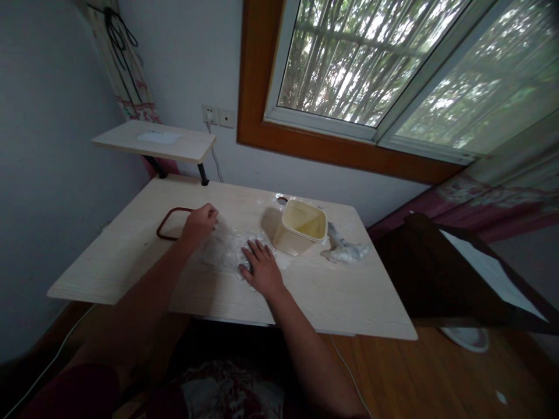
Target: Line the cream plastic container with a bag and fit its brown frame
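A clear plastic bag point(225, 247) lies flattened and crinkled on the desk. My left hand point(200, 224) is closed at the bag's upper left edge, fingers pinched together as if on the plastic. Flat on the bag's right part rests my right hand point(262, 269), its fingers spread. Just right of the bag stands a cream square bin point(290, 240) with a yellowish inside, upright with its mouth facing up. Beside my left hand lies a dark red rounded frame point(163, 224), partly hidden by the hand.
Another crumpled plastic bag point(345, 250) lies right of the bin. A raised shelf point(131, 139) with a paper point(159, 137) stands at the desk's back left. The pale desk point(336, 297) has a cable hole point(282, 201) near the wall. A dark table point(414, 279) stands to the right.
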The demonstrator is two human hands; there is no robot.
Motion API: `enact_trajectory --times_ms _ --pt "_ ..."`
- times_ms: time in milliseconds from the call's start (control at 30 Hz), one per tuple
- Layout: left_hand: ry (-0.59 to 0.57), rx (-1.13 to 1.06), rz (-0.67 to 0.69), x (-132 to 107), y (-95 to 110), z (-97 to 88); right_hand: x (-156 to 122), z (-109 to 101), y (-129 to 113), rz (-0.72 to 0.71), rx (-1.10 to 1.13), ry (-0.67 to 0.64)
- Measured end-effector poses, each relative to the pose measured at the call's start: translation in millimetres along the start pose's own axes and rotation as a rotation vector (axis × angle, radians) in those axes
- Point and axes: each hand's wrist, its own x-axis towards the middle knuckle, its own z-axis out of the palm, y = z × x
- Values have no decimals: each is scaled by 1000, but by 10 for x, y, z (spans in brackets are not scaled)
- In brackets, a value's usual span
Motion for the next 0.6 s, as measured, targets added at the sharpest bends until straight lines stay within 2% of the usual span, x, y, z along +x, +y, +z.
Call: enact_trajectory --times_ms 133,233,333,400,500,600 --pt "141 -438 -201 82 -160 -209 -1 6 7 -5 -2 0" --pt "226 -671 -331 103 -297 -272 1 6 1 1 -14 -4" --pt "248 -867 -393 61 -378 -309 2 6 -8 9 -25 -6" --pt "200 -994 -408 9 -390 -347 1 6 -10 11 -30 -6" --pt "57 -1122 -437 -63 -391 -421 1 4 -8 11 -34 -4" --pt "-81 -1082 -385 -110 -411 -480 4 -2 -8 14 -36 2"
